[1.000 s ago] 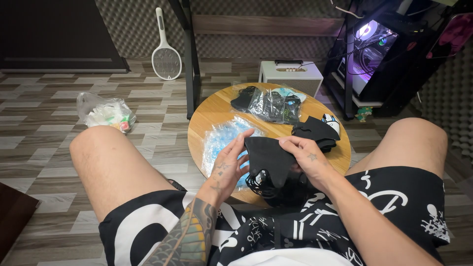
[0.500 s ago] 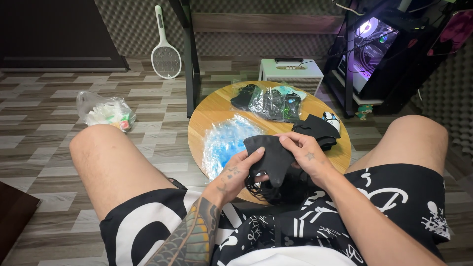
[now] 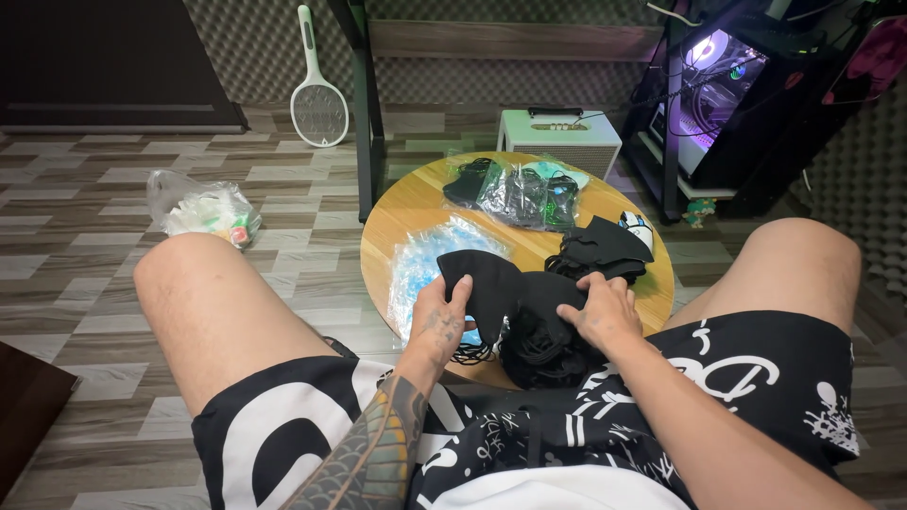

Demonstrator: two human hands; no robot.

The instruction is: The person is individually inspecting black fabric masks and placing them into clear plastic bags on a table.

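I sit with a small round wooden table (image 3: 416, 203) between my knees. Both hands hold a black fabric face mask (image 3: 501, 283) over the table's near edge. My left hand (image 3: 439, 316) pinches its left side, and my right hand (image 3: 600, 312) presses on its right side. Under the mask lies a heap of more black masks (image 3: 539, 354) with ear loops. A clear bluish plastic bag (image 3: 425, 264) lies flat on the table just left of my left hand. Another small stack of black masks (image 3: 605, 250) sits right of the held one.
Clear bags packed with black masks (image 3: 520, 189) lie at the table's far side. On the floor sit a crumpled plastic bag (image 3: 203, 208), a white racket-shaped swatter (image 3: 318, 104) and a small pale green amplifier (image 3: 559, 142). A lit computer tower (image 3: 718, 85) stands far right, behind black desk legs (image 3: 368, 113).
Both hands have lowered the mask from in front of me down onto the pile, spreading it flatter. My left hand shifted from the mask's edge to gripping its left side.
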